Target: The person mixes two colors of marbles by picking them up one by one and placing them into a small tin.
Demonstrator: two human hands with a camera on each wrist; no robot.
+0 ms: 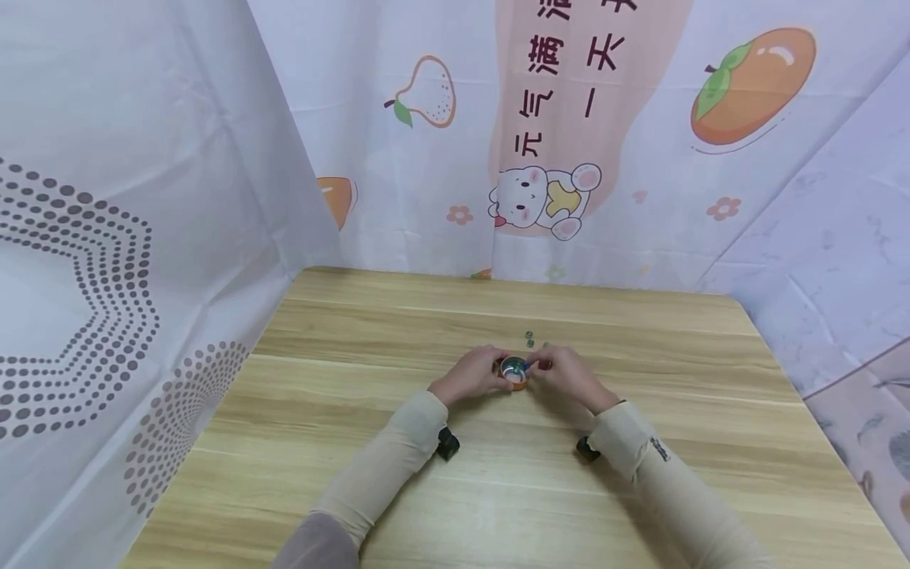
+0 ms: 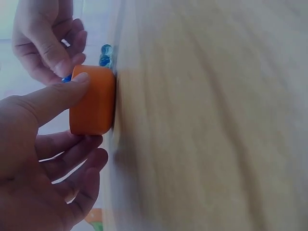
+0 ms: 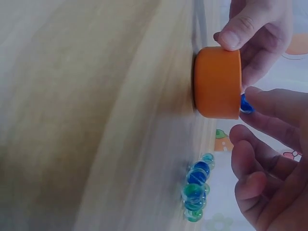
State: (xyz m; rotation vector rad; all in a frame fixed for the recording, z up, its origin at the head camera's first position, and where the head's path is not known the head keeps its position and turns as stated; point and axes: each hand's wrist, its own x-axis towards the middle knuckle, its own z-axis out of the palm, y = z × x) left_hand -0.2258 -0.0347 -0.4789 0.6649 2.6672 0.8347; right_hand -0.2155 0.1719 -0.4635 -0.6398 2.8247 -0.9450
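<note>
You've got one wood-grain table [image 1: 512, 490] under the orange cup [image 3: 216, 83]. Two hands flank that cup: your left hand [image 1: 475, 371] grips its side, your right hand [image 1: 569, 375] pinches one blue marble [image 3: 246, 104] right at its rim. Just one cup, squat and upright, mouth facing up. Beyond it sits a bunch of glass marbles [image 3: 195, 191], overlapping too much to count.
</note>
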